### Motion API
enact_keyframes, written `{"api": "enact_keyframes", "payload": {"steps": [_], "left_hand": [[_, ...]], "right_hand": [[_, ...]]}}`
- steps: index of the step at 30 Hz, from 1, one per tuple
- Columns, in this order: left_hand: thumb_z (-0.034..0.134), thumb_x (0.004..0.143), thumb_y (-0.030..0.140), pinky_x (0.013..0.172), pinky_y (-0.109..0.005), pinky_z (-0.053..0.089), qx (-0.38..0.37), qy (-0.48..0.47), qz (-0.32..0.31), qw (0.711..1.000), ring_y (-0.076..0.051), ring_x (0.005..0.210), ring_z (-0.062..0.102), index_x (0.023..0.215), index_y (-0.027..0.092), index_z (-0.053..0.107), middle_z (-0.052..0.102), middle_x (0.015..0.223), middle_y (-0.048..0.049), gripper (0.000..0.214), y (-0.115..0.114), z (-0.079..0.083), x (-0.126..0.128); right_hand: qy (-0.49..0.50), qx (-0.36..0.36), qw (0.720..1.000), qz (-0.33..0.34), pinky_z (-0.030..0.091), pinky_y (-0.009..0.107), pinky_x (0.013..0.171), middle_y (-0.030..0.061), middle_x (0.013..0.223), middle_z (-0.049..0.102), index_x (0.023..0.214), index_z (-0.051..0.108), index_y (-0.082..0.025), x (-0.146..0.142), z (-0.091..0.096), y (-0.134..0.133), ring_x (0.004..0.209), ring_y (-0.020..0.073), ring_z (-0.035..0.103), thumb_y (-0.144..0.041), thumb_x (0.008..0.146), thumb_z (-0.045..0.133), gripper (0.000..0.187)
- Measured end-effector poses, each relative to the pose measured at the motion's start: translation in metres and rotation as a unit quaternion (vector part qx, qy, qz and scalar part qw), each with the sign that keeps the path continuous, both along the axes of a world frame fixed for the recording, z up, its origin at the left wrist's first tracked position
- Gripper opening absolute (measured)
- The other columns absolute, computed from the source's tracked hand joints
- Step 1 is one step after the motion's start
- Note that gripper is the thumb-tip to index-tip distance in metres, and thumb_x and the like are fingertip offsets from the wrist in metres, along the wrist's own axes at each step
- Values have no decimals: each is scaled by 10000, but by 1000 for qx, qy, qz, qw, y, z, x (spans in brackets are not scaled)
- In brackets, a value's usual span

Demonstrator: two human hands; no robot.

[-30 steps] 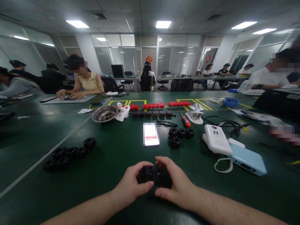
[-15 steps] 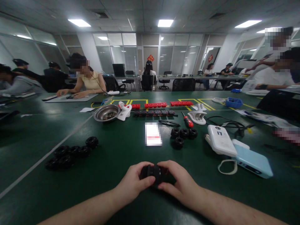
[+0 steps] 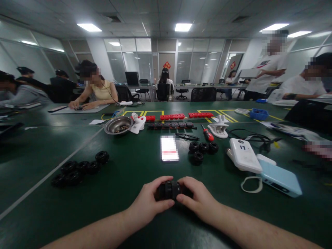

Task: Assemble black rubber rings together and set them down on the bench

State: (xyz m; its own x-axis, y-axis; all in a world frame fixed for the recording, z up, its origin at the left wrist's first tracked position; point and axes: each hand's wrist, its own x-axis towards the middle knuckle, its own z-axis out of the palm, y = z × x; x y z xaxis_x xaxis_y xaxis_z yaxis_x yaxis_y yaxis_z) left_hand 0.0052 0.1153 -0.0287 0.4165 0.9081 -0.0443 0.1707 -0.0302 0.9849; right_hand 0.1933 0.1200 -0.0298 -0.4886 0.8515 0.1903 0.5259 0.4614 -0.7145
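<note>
Near the front of the green table, a black round ribbed part [image 3: 169, 189] is held between my two hands. My left hand [image 3: 148, 199] wraps its left side, fingers over the top and thumb below. At the right end, my right hand [image 3: 201, 199] grips the part with thumb and fingertips. My fingers hide some of its shape. Several black ring-shaped parts [image 3: 74, 171] lie grouped to the left, and more black rings [image 3: 198, 157] sit beyond my right hand. A bright, blurred-out rectangle [image 3: 169, 148] lies straight ahead.
A metal bowl [image 3: 118, 126] with small parts stands left of a row of black blocks [image 3: 171, 125]. Red strips [image 3: 172, 116] lie behind. At right are a screwdriver [image 3: 207, 133], a white power bank [image 3: 245, 155] and a light-blue device [image 3: 281, 176]. Other people sit around.
My right hand has closed in on the right end of the black part, which now lies more sideways. In the background, a standing person has moved left, carrying something flat and pale.
</note>
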Motion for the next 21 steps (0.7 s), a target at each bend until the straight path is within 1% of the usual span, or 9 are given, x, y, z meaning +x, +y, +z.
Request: {"api": "enact_keyframes", "payload": {"steps": [2, 4, 6, 9, 10, 12, 15, 18, 21], "left_hand": [[642, 651, 249, 839, -330, 409, -21, -52, -12, 998, -219, 966, 539, 1079, 154, 497, 585, 1044, -82, 462, 3, -3, -1], [626, 667, 285, 750, -321, 447, -39, -76, -25, 996, -209, 852, 578, 1027, 133, 518, 604, 959, -80, 406, 4, -6, -2], [625, 666, 287, 655, -300, 462, -42, -67, -25, 997, -187, 734, 589, 992, 129, 529, 609, 883, -64, 375, 4, -7, -3], [638, 644, 225, 704, -295, 450, -1, -33, -5, 999, -193, 800, 577, 994, 144, 529, 605, 904, -53, 375, 1, -5, -2], [640, 637, 203, 735, -296, 442, 15, -18, -2, 1000, -199, 841, 568, 997, 149, 530, 604, 922, -53, 380, 0, -4, -1], [637, 633, 176, 751, -295, 439, 30, 6, 0, 1000, -199, 860, 565, 1007, 158, 528, 603, 942, -51, 390, -2, 0, 0], [630, 644, 173, 766, -300, 441, 19, 13, 9, 1000, -199, 875, 568, 1026, 165, 518, 599, 967, -55, 397, -3, 2, 1], [656, 632, 199, 805, -323, 430, -5, -10, 2, 1000, -215, 921, 560, 1057, 166, 504, 593, 1012, -68, 453, 0, -1, 0], [677, 620, 264, 840, -350, 409, -24, -46, -11, 999, -236, 965, 543, 1070, 155, 504, 589, 1040, -84, 495, 5, -7, -3]], "right_hand": [[1, 11, 1000, 1, 406, 295, 667, 40, 844, 561, 994, 518, -178, 0, 2, -2, 756, 173, 511, -299, 709, 601, 320], [-4, 25, 1000, 5, 407, 311, 712, 53, 906, 561, 1066, 480, -186, 0, 3, -5, 806, 184, 511, -279, 695, 618, 407], [-9, 29, 999, 11, 406, 319, 729, 55, 927, 562, 1066, 474, -192, 1, 3, -8, 819, 190, 513, -298, 689, 623, 419], [2, 21, 1000, 7, 401, 337, 741, 60, 954, 555, 1085, 449, -193, 1, 2, -8, 837, 206, 509, -373, 660, 638, 499], [9, 15, 1000, 4, 399, 338, 736, 59, 947, 554, 1085, 445, -190, 1, 1, -7, 833, 207, 508, -386, 671, 621, 491], [19, 1, 1000, -1, 396, 323, 699, 44, 884, 559, 1045, 464, -185, 1, 1, -4, 785, 192, 506, -378, 723, 557, 386], [16, -17, 1000, 13, 379, 282, 624, 14, 766, 549, 911, 517, -180, 0, 0, 0, 688, 161, 490, -356, 773, 491, 225], [19, -41, 999, 22, 372, 256, 583, 6, 732, 541, 857, 528, -173, 0, 0, 2, 655, 145, 485, -337, 776, 495, 186], [25, -52, 998, 7, 391, 259, 607, 11, 771, 550, 911, 517, -176, -1, 0, 0, 687, 148, 502, -302, 730, 568, 227]]}}
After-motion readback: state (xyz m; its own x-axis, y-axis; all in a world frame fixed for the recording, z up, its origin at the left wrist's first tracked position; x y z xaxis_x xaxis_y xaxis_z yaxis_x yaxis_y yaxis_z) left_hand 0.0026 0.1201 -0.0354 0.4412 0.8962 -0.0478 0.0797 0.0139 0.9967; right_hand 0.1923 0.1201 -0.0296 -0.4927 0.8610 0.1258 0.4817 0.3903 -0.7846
